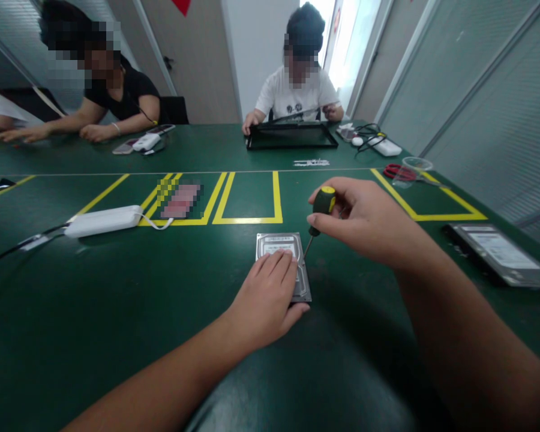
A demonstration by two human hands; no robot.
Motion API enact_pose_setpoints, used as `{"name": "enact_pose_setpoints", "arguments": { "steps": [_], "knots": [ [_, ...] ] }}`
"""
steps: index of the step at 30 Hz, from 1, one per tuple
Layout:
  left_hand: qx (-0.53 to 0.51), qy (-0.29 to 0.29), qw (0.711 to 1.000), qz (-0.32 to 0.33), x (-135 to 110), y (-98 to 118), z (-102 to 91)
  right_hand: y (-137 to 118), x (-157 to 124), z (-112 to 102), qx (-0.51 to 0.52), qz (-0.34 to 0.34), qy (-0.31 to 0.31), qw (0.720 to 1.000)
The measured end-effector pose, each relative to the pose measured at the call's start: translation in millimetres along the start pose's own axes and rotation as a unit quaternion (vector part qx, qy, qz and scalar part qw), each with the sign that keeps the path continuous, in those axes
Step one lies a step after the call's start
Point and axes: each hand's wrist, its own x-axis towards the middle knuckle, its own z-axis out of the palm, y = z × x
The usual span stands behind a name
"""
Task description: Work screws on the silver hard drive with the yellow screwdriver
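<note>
A silver hard drive with a white label lies on the green table in front of me. My left hand holds it, fingers laid across its top and thumb at its near edge, covering much of the label. Closed around the green and yellow handle of a screwdriver is my right hand. The screwdriver tilts, its shaft pointing down to the right edge of the drive. Whether the tip sits in a screw is too small to tell.
Another drive-like device lies at the right. A white power strip and a phone are on the left. Yellow tape marks the table. Red cable lies beyond. Across the table, a person handles a black frame; others sit left.
</note>
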Motion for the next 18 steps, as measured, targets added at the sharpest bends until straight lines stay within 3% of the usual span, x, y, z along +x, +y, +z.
{"name": "enact_pose_setpoints", "arguments": {
  "steps": [18],
  "knots": [
    [0.002, 0.008, 1.0, 0.003, -2, -1, 0.2, 5, 0, 12, -0.077, 0.039, 0.059, 0.995]
  ]
}}
